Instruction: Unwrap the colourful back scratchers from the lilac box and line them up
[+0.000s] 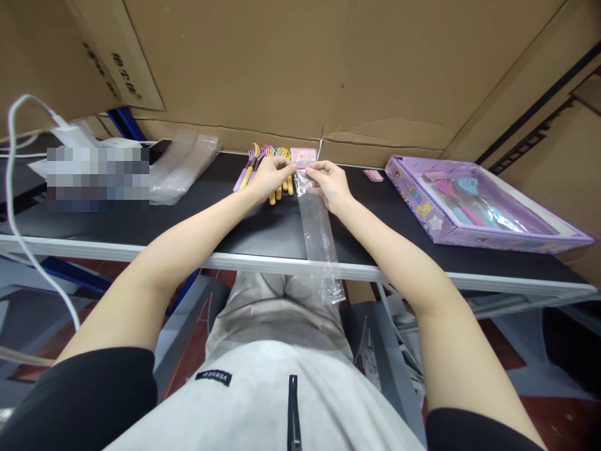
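Observation:
My left hand [272,175] and my right hand [331,186] meet at the mouth of a long clear plastic bag [319,232]. Both pinch its top edge between thumb and fingers. The bag hangs down over the table's front edge. A pink printed card [304,155] shows just beyond my fingertips; whether it is inside the bag I cannot tell. Beside and partly behind my left hand lies a bunch of claw-headed back scratchers [245,177] with yellow and purple handles.
A purple open box [441,228] holding pink and blue back scratchers stands at the right. Another pink card [374,175] lies near it. Several clear bags [181,169] are stacked at the left, near a white cable [12,169]. Cardboard [263,69] walls the back.

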Available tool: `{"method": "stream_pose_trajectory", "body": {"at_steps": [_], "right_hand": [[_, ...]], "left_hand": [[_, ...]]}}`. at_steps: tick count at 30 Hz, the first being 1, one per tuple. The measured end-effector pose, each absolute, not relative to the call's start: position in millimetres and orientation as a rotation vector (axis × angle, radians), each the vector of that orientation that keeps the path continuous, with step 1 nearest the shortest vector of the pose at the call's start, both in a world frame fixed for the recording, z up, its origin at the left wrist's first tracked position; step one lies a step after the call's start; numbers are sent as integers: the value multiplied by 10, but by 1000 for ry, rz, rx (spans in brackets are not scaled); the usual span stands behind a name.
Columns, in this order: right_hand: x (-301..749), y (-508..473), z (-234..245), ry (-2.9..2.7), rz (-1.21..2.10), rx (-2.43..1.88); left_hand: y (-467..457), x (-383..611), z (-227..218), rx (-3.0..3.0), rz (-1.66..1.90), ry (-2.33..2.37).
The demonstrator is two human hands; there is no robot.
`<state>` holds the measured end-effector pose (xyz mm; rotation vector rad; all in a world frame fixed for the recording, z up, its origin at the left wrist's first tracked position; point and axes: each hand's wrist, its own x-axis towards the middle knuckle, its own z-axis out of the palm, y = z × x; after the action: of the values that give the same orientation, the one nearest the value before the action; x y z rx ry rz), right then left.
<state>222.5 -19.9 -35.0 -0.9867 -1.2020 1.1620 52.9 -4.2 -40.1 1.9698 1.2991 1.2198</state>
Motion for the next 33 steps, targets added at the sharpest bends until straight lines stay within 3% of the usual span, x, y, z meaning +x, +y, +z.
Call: {"method": "stream_pose_trajectory", "body": {"at_steps": [12,17,27,33], "right_hand": [[2326,-128,-306,-1316,1073,-914],[2442,83,-434,-1524,925,-883],[2420,83,-430,-1692,660,-895],[2401,2,-413,-1879,273,-856]], "left_hand": [[-97,529,-329,1982,1192,1136],[-100,565,-317,2079,1265,1139],[-272,586,-247,1701,1216,1360],[-318,594,-215,1621,1330,1368]]}}
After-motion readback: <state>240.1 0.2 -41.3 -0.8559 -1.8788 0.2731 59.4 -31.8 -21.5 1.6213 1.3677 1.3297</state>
